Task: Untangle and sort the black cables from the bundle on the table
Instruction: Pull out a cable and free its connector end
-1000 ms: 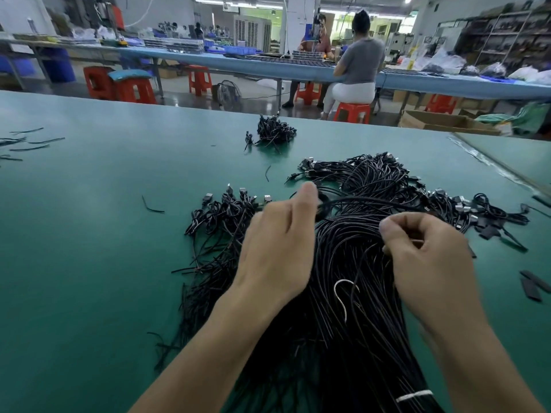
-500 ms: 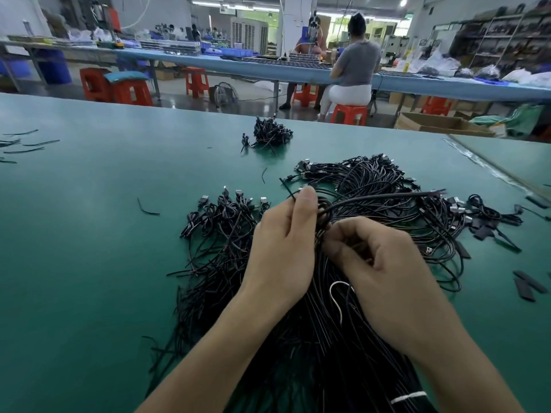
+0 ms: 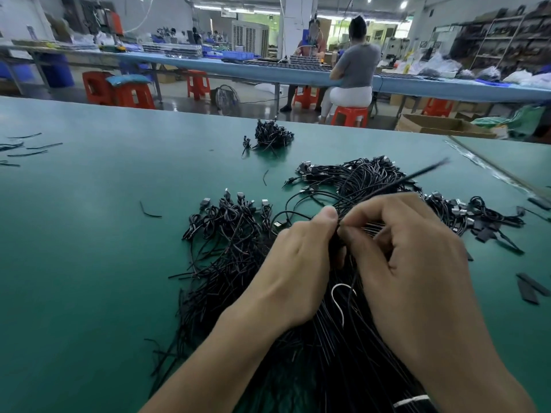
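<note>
**Both hands pinch at one spot above the cable bundle**

The bundle of black cables [image 3: 226, 242] lies on the green table [image 3: 89, 248]. It spreads from the near edge out past the middle, with plug ends fanned to the left and to the far right. The left hand [image 3: 298, 263] and the right hand [image 3: 408, 263] meet above the middle of it, thumb tips nearly touching. The left hand presses its thumb against curled fingers, clamped on a few strands of the bundle. The right hand pinches a single cable [image 3: 417, 177] between thumb and forefinger, with the other fingers curled under. This cable runs up and away to the right, lifted off the heap, and its far end is blurred.

A white tie [image 3: 338, 296] loops among the strands between the wrists. A white band [image 3: 413, 400] wraps the bundle at the bottom edge of the view. A small heap [image 3: 272, 135] of coiled black cables sits apart, farther out on the table. A short cable scrap [image 3: 147, 211] lies left of the bundle, loose strands [image 3: 29, 146] lie near the left edge, and flat black strips [image 3: 529, 289] lie on the right. Beyond the table a person in a grey top [image 3: 357, 64] sits on a red stool [image 3: 348, 116] at a long blue bench [image 3: 447, 84]
</note>
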